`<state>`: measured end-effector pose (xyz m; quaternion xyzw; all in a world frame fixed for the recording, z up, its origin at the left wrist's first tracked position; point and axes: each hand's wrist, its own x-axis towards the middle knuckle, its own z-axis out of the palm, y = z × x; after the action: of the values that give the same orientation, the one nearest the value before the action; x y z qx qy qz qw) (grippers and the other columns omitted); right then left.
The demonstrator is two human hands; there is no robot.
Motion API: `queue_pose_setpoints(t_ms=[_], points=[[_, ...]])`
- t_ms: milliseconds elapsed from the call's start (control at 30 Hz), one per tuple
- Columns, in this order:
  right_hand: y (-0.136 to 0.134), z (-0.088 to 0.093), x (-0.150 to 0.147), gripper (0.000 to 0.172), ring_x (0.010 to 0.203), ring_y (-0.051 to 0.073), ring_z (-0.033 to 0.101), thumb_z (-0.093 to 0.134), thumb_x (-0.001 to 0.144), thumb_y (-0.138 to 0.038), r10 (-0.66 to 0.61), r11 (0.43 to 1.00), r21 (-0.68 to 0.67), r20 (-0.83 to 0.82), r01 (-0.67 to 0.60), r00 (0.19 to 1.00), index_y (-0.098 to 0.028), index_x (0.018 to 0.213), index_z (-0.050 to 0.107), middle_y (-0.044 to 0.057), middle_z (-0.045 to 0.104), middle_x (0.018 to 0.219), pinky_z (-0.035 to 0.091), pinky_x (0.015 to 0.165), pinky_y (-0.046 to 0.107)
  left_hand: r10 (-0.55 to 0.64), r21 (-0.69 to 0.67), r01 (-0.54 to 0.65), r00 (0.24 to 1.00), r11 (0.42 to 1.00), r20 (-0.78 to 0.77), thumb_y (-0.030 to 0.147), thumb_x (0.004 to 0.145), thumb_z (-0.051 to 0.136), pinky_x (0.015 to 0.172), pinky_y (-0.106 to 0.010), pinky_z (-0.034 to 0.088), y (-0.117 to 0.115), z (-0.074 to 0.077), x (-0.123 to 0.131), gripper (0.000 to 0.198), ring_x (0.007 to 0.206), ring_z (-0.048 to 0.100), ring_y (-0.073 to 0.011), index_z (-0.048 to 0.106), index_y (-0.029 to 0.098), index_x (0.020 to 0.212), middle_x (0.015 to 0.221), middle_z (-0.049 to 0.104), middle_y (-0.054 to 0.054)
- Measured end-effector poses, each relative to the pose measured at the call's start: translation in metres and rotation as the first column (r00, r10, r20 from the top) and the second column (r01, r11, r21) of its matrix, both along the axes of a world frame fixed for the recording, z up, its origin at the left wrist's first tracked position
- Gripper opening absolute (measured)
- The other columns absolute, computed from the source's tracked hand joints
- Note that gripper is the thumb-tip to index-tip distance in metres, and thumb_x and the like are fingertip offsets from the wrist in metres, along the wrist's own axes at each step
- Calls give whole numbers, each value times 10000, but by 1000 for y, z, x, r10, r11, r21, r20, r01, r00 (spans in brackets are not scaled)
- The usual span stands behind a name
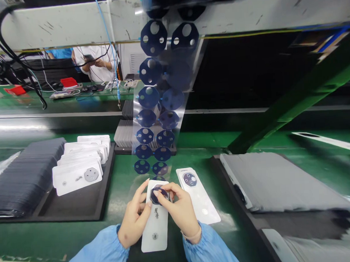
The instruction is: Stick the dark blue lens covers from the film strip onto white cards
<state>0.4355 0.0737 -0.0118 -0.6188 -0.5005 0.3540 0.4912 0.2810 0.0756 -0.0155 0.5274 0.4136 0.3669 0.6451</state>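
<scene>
Panel (161, 235) is held in front of the body, long axis running away from the wearer, far end leaning slightly right. Its left edge is grasped by the left hand (134, 221). At the far end, the dark sticker (155, 199) is touched by the thumb of the right hand (182, 209), the nearer hand; whether pinched or merely pressed cannot be told.

White panel (155, 225); dark film (154, 200), far end

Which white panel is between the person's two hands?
The middle panel, between left hand and right hand; the right-side panel lies untouched, and the piled panels sit farther left.
</scene>
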Motion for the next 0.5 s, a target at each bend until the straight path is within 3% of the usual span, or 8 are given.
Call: queue_pose_setpoints(t_ms=[233, 500], points=[[0, -1, 0, 143, 605, 150, 433, 666, 750, -318, -11, 1000, 5, 1, 11, 1000, -209, 681, 606, -7, 587, 666, 382, 580, 284, 11, -16, -11, 1000, 1000, 11, 447, 902, 558, 490, -183, 433, 1, 0, 1, 644, 551, 573, -80, 285, 236, 1446, 1182, 634, -134], [0, 0, -1, 145, 614, 155, 450, 665, 753, -319, -18, 999, 31, -22, 18, 1000, -211, 680, 600, 0, 586, 660, 402, 594, 290, 27, -13, -27, 999, 1000, 21, 454, 905, 551, 521, -210, 465, -1, -3, 1, 655, 634, 638, -137, 276, 242, 1460, 1191, 635, -140]])
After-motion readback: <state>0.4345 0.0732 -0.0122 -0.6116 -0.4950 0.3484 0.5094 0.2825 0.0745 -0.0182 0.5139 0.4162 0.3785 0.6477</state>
